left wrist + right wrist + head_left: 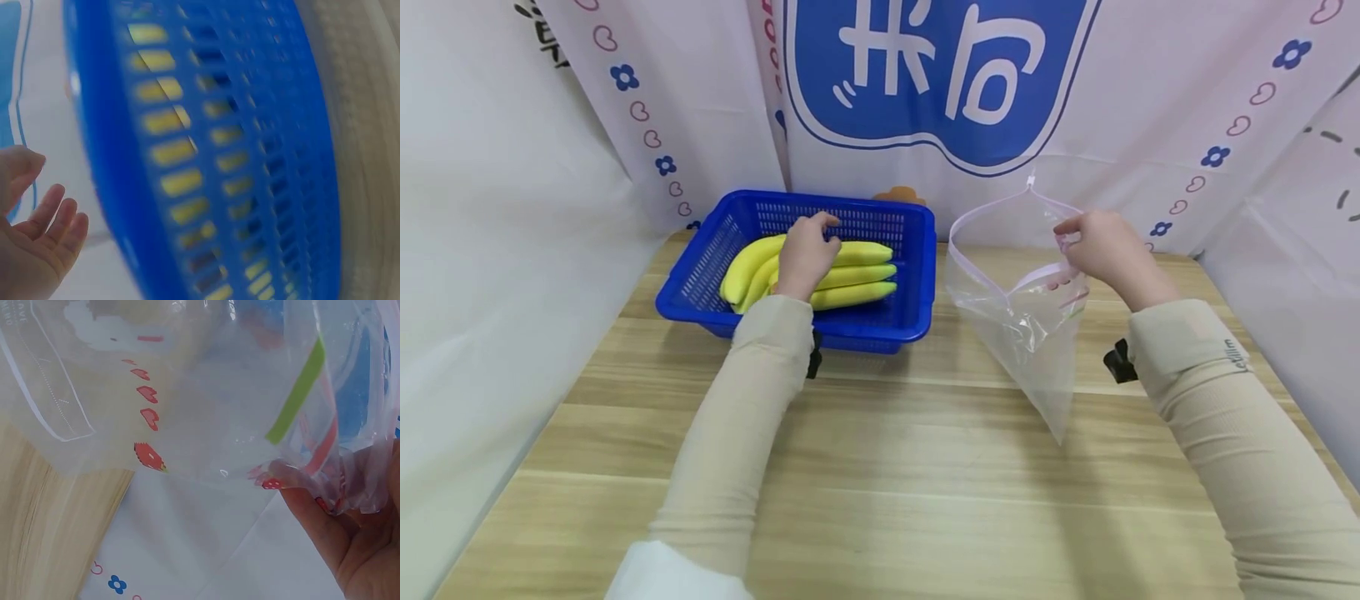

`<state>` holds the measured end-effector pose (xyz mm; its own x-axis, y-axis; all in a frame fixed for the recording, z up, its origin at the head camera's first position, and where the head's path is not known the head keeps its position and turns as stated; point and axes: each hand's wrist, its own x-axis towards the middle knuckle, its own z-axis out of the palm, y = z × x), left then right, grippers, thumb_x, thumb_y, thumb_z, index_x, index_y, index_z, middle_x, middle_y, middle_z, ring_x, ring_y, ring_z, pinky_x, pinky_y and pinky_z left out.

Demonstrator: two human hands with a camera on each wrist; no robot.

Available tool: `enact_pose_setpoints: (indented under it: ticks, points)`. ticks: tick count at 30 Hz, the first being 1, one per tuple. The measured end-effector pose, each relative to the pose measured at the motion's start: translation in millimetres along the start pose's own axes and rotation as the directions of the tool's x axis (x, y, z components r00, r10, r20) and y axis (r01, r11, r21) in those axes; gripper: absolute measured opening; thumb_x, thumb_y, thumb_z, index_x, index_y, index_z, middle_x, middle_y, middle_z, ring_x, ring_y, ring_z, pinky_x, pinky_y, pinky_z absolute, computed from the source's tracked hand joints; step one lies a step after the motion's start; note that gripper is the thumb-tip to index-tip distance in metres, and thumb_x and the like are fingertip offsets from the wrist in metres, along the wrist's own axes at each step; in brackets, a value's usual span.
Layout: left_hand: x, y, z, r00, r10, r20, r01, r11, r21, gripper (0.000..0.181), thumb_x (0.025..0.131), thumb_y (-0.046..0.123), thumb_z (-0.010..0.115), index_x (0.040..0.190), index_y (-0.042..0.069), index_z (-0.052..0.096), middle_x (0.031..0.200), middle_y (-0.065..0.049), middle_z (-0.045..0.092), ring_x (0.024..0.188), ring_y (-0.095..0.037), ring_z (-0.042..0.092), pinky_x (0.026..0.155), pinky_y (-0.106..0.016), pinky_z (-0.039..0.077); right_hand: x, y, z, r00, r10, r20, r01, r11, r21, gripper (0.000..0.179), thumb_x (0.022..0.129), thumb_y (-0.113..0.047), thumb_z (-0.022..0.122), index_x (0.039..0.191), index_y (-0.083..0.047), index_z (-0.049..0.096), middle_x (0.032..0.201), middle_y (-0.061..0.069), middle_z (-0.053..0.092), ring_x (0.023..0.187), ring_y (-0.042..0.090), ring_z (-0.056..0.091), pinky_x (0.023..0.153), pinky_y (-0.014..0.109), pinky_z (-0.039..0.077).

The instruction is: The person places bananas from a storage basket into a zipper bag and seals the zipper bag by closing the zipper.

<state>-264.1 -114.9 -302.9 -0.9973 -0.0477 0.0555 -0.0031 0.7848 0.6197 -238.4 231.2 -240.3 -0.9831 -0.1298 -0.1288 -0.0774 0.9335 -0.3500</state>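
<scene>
Several yellow bananas (pixel 850 275) lie in a blue plastic basket (pixel 917 283) at the back left of the table. Over them is my left hand (pixel 807 254), fingers loosely bent and holding nothing. The left wrist view shows this hand (pixel 40 231) beside the slatted basket wall (pixel 206 150), with yellow showing through the slots. My right hand (pixel 1105 250) pinches the rim of a clear zip bag (pixel 1022 325). The bag hangs with its mouth spread wide and its lower corner pointing down. Printed hearts and a green stripe show on the bag (pixel 206 412) near the right hand (pixel 350 531).
A wood-grain table (pixel 910 467) spreads below both arms. Behind it hangs a white cloth (pixel 700 125) with a large blue emblem (pixel 917 108), and pale cloth hangs at both sides. The basket stands close to the back cloth, left of the bag.
</scene>
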Motion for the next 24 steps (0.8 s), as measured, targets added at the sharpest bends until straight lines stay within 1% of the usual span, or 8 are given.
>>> enact_pose_setpoints:
  ticks: [4, 7, 9, 11, 13, 16, 20, 24]
  points:
    - [-3.0, -11.9, -4.8, 1.0, -0.029, 0.005, 0.028, 0.998, 0.056, 0.039, 0.098, 0.013, 0.046, 0.136, 0.01, 0.051, 0.14, -0.019, 0.046, 0.096, -0.029, 0.051, 0.065, -0.034, 0.039, -0.3, 4, 0, 1.0, 0.004, -0.004, -0.004, 1.0, -0.003, 0.041, 0.096, -0.011, 0.044, 0.132, 0.006, 0.051, 0.133, 0.035, 0.048, 0.094, 0.038, 0.052, 0.075, 0.042, 0.045]
    - [-4.3, -19.5, -8.0, 0.999, -0.043, 0.019, 0.04, 0.992, 0.122, 0.039, 0.098, 0.015, 0.046, 0.137, 0.009, 0.051, 0.141, -0.023, 0.045, 0.1, -0.032, 0.051, 0.063, -0.033, 0.038, -0.1, 5, 0, 1.0, -0.004, -0.01, 0.004, 1.0, -0.019, 0.041, 0.095, -0.01, 0.045, 0.131, 0.006, 0.051, 0.132, 0.035, 0.049, 0.086, 0.034, 0.053, 0.073, 0.04, 0.044]
    - [-4.9, -23.4, -9.3, 0.998, -0.057, 0.031, 0.052, 0.986, 0.157, 0.041, 0.098, 0.016, 0.045, 0.138, 0.01, 0.05, 0.142, -0.025, 0.044, 0.103, -0.035, 0.052, 0.064, -0.036, 0.041, -0.3, 6, 0, 1.0, -0.01, -0.009, 0.01, 1.0, -0.025, 0.041, 0.093, -0.008, 0.045, 0.131, 0.006, 0.052, 0.131, 0.035, 0.049, 0.075, 0.029, 0.051, 0.067, 0.037, 0.044]
    - [-4.9, -27.2, -9.7, 0.996, -0.071, 0.047, 0.061, 0.98, 0.189, 0.042, 0.098, 0.017, 0.046, 0.139, 0.009, 0.049, 0.143, -0.026, 0.043, 0.113, -0.039, 0.051, 0.07, -0.041, 0.046, -0.3, 6, 0, 1.0, -0.013, -0.008, 0.013, 1.0, -0.028, 0.042, 0.091, -0.005, 0.045, 0.131, 0.006, 0.052, 0.131, 0.035, 0.05, 0.063, 0.023, 0.046, 0.06, 0.033, 0.042]
    - [-4.8, -30.3, -9.2, 0.995, -0.083, 0.061, 0.069, 0.976, 0.209, 0.043, 0.098, 0.019, 0.047, 0.14, 0.009, 0.047, 0.142, -0.027, 0.043, 0.121, -0.043, 0.047, 0.081, -0.048, 0.049, -0.7, 6, 0, 1.0, -0.013, 0.0, 0.013, 1.0, -0.026, 0.043, 0.089, -0.002, 0.045, 0.131, 0.006, 0.052, 0.131, 0.036, 0.049, 0.056, 0.019, 0.042, 0.055, 0.03, 0.04]
    - [-5.0, -34.4, -8.2, 0.993, -0.092, 0.078, 0.073, 0.972, 0.222, 0.046, 0.098, 0.02, 0.049, 0.142, 0.006, 0.045, 0.142, -0.027, 0.043, 0.127, -0.046, 0.043, 0.097, -0.054, 0.044, -1.0, 7, 1, 1.0, -0.006, 0.012, 0.007, 1.0, -0.02, 0.046, 0.086, 0.0, 0.044, 0.131, 0.006, 0.052, 0.132, 0.035, 0.049, 0.052, 0.017, 0.039, 0.052, 0.029, 0.039]
    - [-5.9, -38.3, -6.9, 0.987, -0.123, 0.106, 0.096, 0.968, 0.232, 0.053, 0.097, 0.022, 0.052, 0.145, 0.004, 0.039, 0.144, -0.026, 0.042, 0.131, -0.044, 0.04, 0.105, -0.054, 0.039, -0.7, 9, 2, 1.0, 0.001, 0.026, 0.0, 1.0, -0.014, 0.048, 0.085, 0.002, 0.042, 0.132, 0.005, 0.051, 0.132, 0.035, 0.048, 0.051, 0.016, 0.038, 0.05, 0.028, 0.038]
    - [-5.9, -38.9, -5.6, 0.974, -0.151, 0.17, 0.106, 0.963, 0.246, 0.063, 0.095, 0.027, 0.055, 0.149, 0.007, 0.03, 0.15, -0.025, 0.034, 0.136, -0.043, 0.034, 0.105, -0.055, 0.039, 0.1, 11, 3, 1.0, -0.003, 0.022, 0.003, 1.0, -0.025, 0.049, 0.083, 0.003, 0.043, 0.131, 0.005, 0.052, 0.131, 0.035, 0.048, 0.05, 0.016, 0.037, 0.049, 0.028, 0.037]
